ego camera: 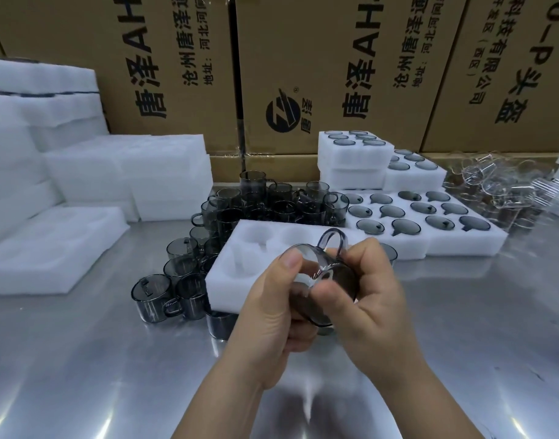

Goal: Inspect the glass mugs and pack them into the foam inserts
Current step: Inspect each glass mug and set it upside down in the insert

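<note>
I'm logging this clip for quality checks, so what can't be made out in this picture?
- Head view: left hand and right hand cover most of the held mug.
- Head view: hands hide the near pockets of the foam insert.
- Head view: clear glassware pile, blurred and uncountable.
- Head view: top edge cuts off the cardboard boxes' print.

Bright, table (81,359) glare, warped edges

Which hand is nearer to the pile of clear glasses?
Right. The right hand holds the mug on the side facing the clear glasses; the left hand holds its other side, farther away.
</note>
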